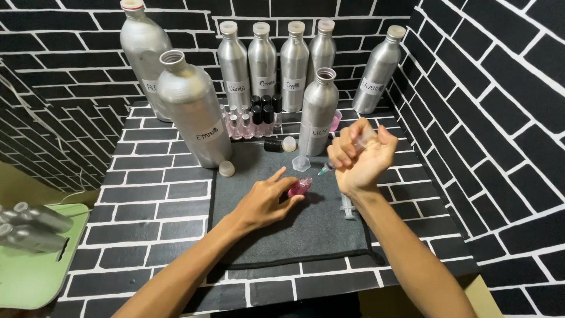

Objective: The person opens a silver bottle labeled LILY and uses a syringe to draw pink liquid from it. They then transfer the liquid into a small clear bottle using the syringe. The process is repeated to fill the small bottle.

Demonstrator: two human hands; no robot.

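Mat: I am seeing a dark grey mat lying nearest me on the brick-patterned table.
Left hand: fingers are pinching a small pink vial standing on the mat.
Right hand: fingers are clenching a syringe, needle pointing down-left, I think.
Beyond: tall aluminium bottles are standing along the wall.

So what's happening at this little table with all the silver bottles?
A person is working over a dark grey mat. Their left hand steadies a small pink bottle on the mat, while the right hand holds a syringe, needle angled down toward it. A second syringe lies beside the right wrist. Tall aluminium bottles stand behind; two are uncapped, loose caps nearby.
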